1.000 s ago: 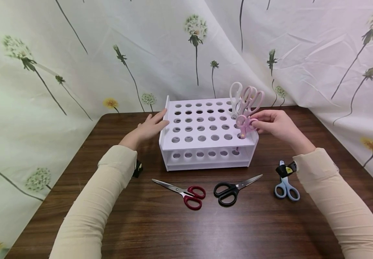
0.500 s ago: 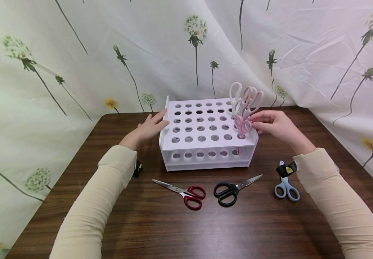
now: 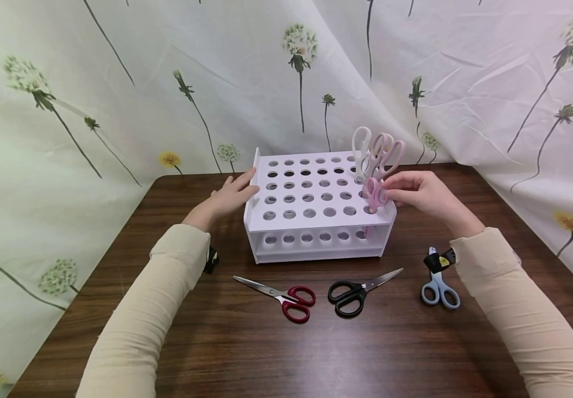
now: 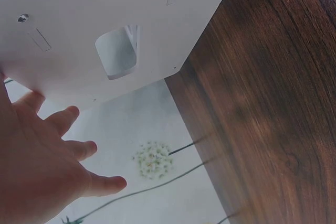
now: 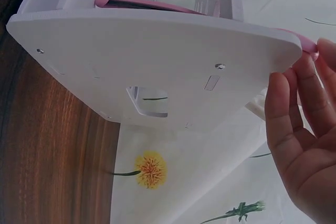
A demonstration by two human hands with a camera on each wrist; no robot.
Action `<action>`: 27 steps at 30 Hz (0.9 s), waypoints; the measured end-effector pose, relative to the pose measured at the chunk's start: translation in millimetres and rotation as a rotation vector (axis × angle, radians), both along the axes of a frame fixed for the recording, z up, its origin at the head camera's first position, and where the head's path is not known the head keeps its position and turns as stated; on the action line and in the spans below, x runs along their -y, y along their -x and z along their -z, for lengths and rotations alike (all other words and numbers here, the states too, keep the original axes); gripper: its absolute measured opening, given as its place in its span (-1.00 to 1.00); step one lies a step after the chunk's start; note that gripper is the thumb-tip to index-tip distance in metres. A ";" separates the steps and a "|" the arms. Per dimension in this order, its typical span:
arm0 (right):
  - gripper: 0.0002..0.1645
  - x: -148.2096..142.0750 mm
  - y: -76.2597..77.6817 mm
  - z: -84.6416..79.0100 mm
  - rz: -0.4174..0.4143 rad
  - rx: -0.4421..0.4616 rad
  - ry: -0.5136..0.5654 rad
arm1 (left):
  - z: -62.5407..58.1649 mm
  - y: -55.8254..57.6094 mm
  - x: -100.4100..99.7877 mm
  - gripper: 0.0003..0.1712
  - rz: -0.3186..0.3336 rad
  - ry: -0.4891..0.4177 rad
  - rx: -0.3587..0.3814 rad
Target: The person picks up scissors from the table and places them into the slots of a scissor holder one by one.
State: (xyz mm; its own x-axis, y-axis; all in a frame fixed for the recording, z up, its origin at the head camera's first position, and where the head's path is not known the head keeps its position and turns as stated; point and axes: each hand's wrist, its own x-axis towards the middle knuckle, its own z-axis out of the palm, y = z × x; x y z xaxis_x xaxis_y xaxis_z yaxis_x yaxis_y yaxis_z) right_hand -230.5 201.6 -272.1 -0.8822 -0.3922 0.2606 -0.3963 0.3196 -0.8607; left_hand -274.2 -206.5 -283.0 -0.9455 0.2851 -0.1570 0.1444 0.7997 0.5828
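Observation:
A white rack [image 3: 311, 221] with rows of round holes stands on the wooden table. My left hand [image 3: 229, 196] touches its left side panel with fingers spread, as the left wrist view also shows. At the front right hole, my right hand [image 3: 413, 190] pinches the handle of pink scissors [image 3: 375, 193] between thumb and fingers. Their pink lower end [image 5: 147, 4] shows inside the rack in the right wrist view, passing down toward the lower shelf. Just behind them, white scissors [image 3: 361, 146] and pale pink scissors [image 3: 381, 155] stand upright in holes of the right column.
Before the rack lie red-handled scissors [image 3: 293, 301] and black-handled scissors [image 3: 348, 298] on the table [image 3: 266, 359]. Light blue scissors [image 3: 438, 290] lie under the right wrist. A white cloth with dandelion prints [image 3: 246, 83] hangs behind the table.
The pink scissors' handles have turned and shifted slightly in my right hand while staying over the same hole. My left hand has stayed at the rack's side.

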 end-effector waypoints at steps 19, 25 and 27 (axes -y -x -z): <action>-0.78 -2.3 -2.9 2.2 0.072 -0.024 -0.106 | 0.6 0.6 0.5 -0.29 0.002 0.001 -0.002; -0.78 -3.1 -4.1 3.3 0.109 -0.003 -0.099 | 0.9 0.5 0.7 -0.29 0.007 -0.005 -0.001; -0.78 -3.5 -4.4 3.3 0.113 0.002 -0.094 | 1.0 0.7 0.6 -0.29 0.009 -0.006 -0.002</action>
